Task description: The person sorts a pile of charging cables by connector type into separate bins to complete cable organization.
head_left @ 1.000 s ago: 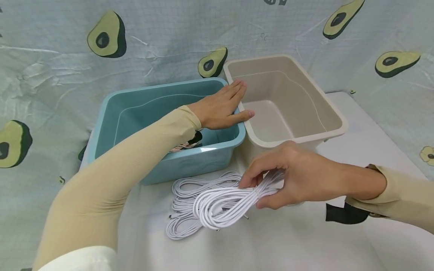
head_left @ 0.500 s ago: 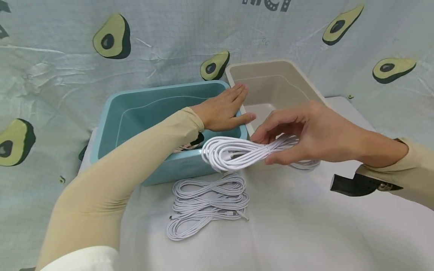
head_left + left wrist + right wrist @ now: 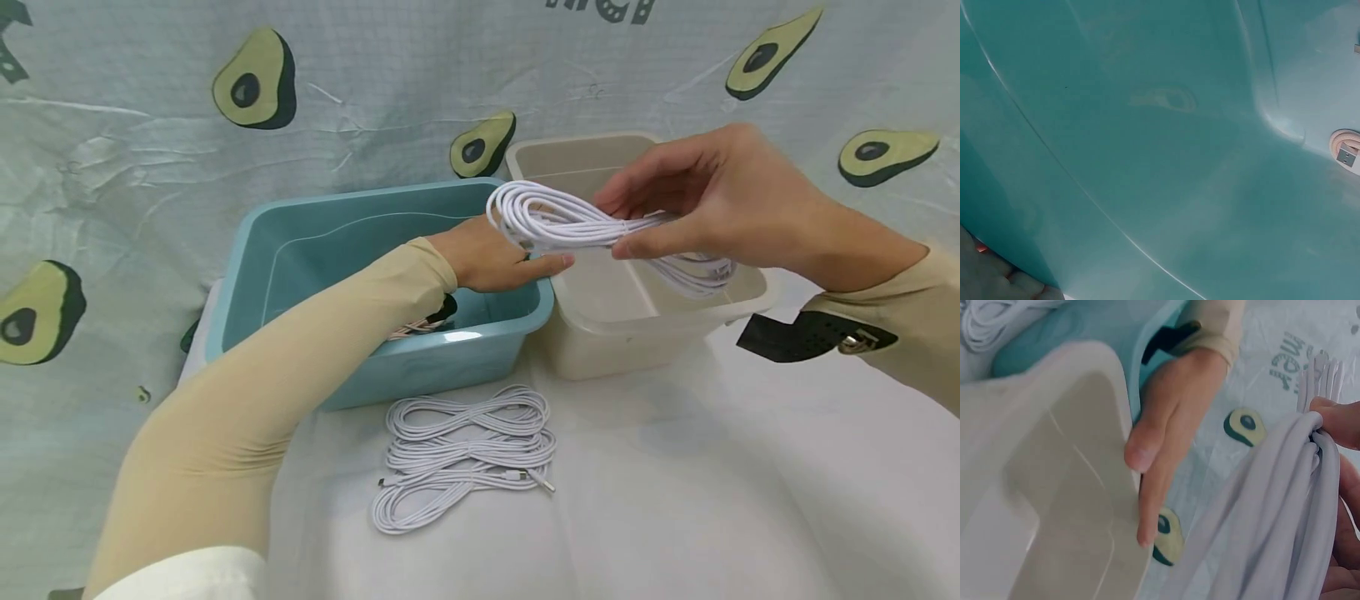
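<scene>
White cable bundle [image 3: 570, 223], teal bin [image 3: 337, 242], beige bin [image 3: 637, 333], avocado-print backdrop [image 3: 255, 83].

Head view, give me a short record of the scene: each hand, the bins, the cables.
right hand: pinches a white cable bundle, held above the beige bin
left hand: flat, fingers straight, on the rims where the blue bin meets the beige bin
blue bin contents: a pinkish cable with a USB plug
table: more white cable coils in front of the blue bin
</scene>
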Demonstrator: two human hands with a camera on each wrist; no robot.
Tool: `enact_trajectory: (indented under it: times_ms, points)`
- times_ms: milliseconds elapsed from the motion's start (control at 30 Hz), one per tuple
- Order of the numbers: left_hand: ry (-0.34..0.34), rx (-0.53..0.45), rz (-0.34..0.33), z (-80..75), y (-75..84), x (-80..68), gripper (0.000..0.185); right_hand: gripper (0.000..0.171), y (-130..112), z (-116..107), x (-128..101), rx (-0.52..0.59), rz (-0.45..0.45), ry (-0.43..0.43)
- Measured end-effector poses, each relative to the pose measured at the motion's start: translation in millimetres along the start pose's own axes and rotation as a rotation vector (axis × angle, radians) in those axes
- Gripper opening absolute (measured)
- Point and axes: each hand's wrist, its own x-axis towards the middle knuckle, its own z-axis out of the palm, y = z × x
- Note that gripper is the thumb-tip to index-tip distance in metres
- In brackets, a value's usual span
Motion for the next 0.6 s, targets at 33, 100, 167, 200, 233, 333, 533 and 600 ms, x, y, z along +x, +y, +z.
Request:
enact_trajectory:
  times_ms: [33,100,167,200,233,333,533,600]
  points:
    - [0.007,0.006,-0.001,0.8,0.2,0.6,0.076,0.042,2,-2,2,-0.012,0.015,0.018]
    - [-0.006,0.077,-0.001,1.0,0.8,0.6,0.079,0.041,6,-5,5,-0.025,0.040,0.042]
    - [-0.006,0.110,0.009,0.6,1.8,0.8,0.082,0.041,9,-8,8,-0.023,0.057,0.059]
    - [-0.011,0.123,0.010,0.3,2.4,0.8,0.083,0.041,11,-10,10,-0.023,0.062,0.066]
    - [-0.021,0.137,0.008,0.0,3.0,0.6,0.085,0.041,13,-11,12,-0.021,0.069,0.072]
    - [-0.051,0.173,-0.004,-0.6,5.0,0.8,0.090,0.040,19,-15,18,-0.026,0.089,0.095]
    - [-0.081,0.189,-0.025,0.8,8.1,1.4,0.093,0.041,34,-19,29,-0.022,0.155,0.139]
    - [-0.086,0.186,-0.027,1.2,9.6,1.2,0.093,0.041,39,-21,32,-0.001,0.186,0.152]
